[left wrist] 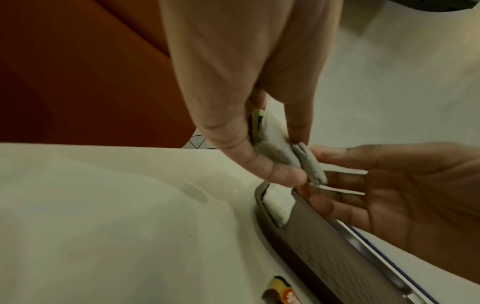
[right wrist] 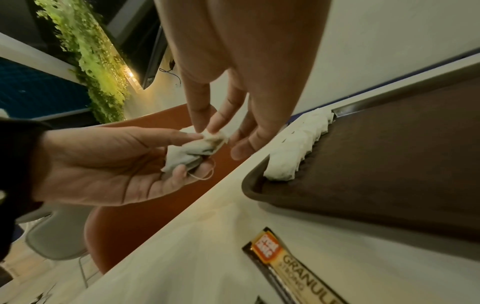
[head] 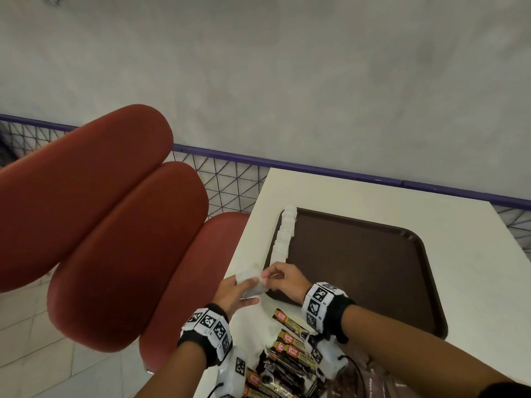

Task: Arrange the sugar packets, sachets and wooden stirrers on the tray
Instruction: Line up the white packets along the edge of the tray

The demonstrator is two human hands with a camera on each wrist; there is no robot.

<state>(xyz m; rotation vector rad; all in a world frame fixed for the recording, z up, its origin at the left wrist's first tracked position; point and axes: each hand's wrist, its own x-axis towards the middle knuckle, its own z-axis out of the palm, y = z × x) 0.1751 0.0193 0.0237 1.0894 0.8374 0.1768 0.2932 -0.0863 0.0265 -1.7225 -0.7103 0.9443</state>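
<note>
while the left hand (head: 233,293) cups a few white sachets (right wrist: 191,153), the right hand (head: 283,278) pinches one, probably a tea bag; next it joins the row (head: 284,237) along the tray (head: 373,271) edge.

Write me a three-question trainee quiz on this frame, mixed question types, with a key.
1. True or false: the white sachets on the tray lie scattered across its middle.
2. Which hand holds the small stack of white sachets? A) left hand B) right hand C) neither
3. Fill in: the dark coffee packets lie on the ____, off the tray.

Key: 1 false, the row of sachets lines its left edge. 2 A. 3 table.
</note>
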